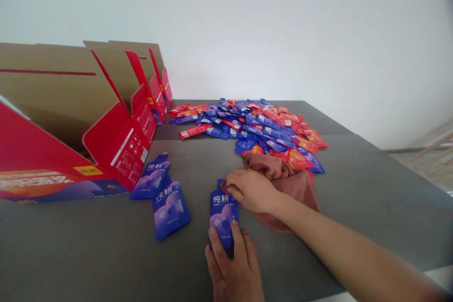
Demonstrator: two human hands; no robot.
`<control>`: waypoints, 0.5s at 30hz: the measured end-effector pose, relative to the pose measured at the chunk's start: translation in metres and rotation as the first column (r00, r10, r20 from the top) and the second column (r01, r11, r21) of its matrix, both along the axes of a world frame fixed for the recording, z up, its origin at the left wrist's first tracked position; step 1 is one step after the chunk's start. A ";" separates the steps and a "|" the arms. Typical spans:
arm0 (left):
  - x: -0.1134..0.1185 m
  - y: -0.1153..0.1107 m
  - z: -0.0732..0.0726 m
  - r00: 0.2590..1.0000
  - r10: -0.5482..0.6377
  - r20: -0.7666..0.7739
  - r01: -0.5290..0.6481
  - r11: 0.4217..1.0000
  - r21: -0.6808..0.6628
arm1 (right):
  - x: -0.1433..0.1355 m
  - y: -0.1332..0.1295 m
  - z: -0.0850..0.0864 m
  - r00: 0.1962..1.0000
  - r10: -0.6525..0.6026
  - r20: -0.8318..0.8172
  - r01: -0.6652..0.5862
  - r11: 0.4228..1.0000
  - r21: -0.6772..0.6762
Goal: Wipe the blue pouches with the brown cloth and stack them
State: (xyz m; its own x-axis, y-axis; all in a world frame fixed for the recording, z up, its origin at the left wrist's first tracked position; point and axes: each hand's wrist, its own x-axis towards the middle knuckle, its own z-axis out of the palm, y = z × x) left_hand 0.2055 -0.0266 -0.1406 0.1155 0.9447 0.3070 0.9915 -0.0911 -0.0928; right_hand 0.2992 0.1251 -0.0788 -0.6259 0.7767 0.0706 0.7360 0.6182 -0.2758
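Note:
A blue spouted pouch [221, 207] with purple print lies flat on the dark table in front of me. My left hand [235, 262] holds its lower end down, fingertips pressed on the face. Bunched under the fingers of my right hand [253, 191] is a reddish-brown cloth [297, 188], and those fingers touch the pouch's top right corner. Most of the cloth trails to the right, beneath my right forearm. Left of the pouch lie two more blue pouches, a nearer pouch [171, 210] and a farther pouch [152, 177], which overlap.
Open red cardboard boxes [120, 151] stand in a row along the left side, flaps up. A wide heap of blue and red pouches [247, 125] covers the table's far middle, reaching the cloth. Behind rises a white wall [247, 28]. The grey table [371, 188] ends at the right.

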 end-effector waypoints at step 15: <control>0.000 0.000 -0.002 0.999 -0.003 0.048 0.004 1.000 -0.019 | -0.008 -0.012 0.003 0.988 0.146 -0.044 -0.148 0.989 -0.030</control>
State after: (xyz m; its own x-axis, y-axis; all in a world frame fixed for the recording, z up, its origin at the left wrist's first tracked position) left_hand 0.2055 -0.0263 -0.1427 0.1042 0.9501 0.2941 0.9945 -0.0957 -0.0434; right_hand 0.2914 0.1135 -0.0762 -0.7307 0.6786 0.0746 0.6253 0.7091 -0.3260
